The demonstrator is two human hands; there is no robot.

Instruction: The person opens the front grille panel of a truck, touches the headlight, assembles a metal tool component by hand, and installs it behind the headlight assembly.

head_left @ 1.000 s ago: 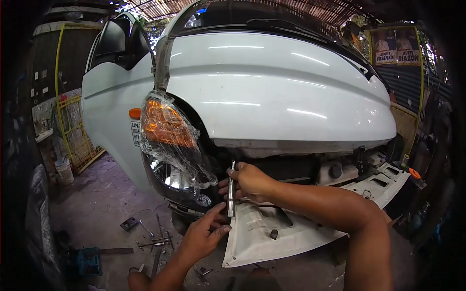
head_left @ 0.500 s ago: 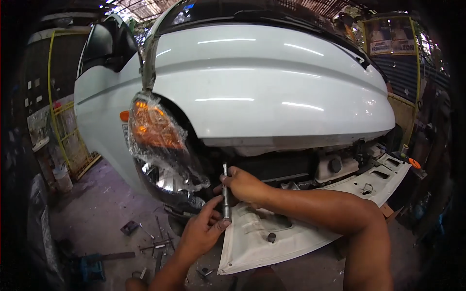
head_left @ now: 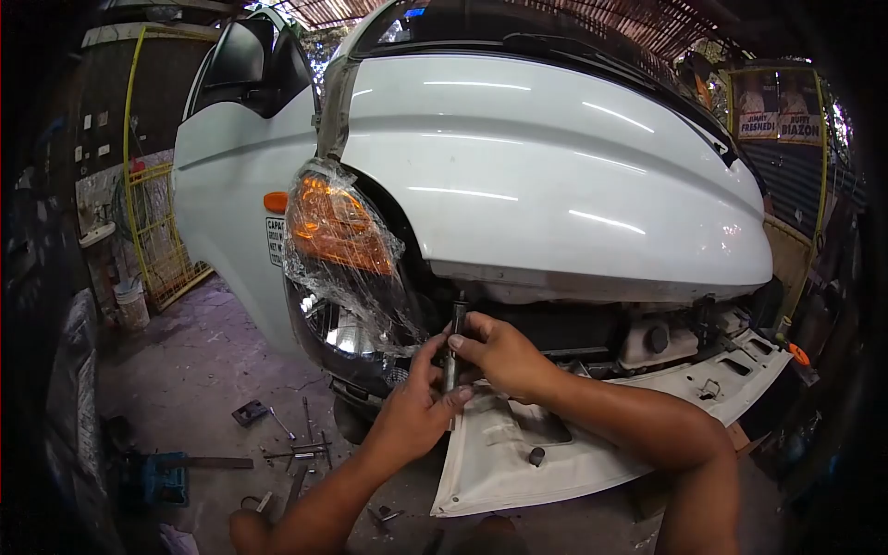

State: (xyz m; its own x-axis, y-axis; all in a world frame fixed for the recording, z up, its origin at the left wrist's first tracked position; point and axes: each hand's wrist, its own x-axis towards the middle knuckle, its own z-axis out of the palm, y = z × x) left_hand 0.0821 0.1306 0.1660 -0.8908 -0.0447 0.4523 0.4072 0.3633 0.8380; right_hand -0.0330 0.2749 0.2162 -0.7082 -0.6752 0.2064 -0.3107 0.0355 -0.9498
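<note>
- Two bare hands, left hand (head_left: 418, 412) and right hand (head_left: 513, 359), met on one metal tool (head_left: 459, 315) in front of the van.
- The step in hand, as far as could be judged, was handling the tool itself: both hands worked along its length — adjusting or turning it, perhaps (which of these, a still view could not settle).
- The next move seemed to call for a steady pinch above and a firm hold below, so that the tool stayed in line and did not slip.
- The right hand was mostly closed, thumb and forefinger pinching the tool near its middle; its other fingers curled behind, partly hidden.
- The left hand was partly closed about the lower part, thumb across it and forefinger reaching up close to the right thumb. How tightly it gripped, I could not tell.
- The tool stood nearly upright, its dark top end just below the hood (head_left: 555, 176) in view. Whether that end touched anything was unclear.
- Beside the hands, on the left of the view, sat the headlight (head_left: 344, 242), wrapped in clear film (head_left: 379, 310).
- Below them — angled outward — lay the white panel (head_left: 490, 486); loose tools (head_left: 302, 452) lay on the floor (head_left: 208, 370).
</note>
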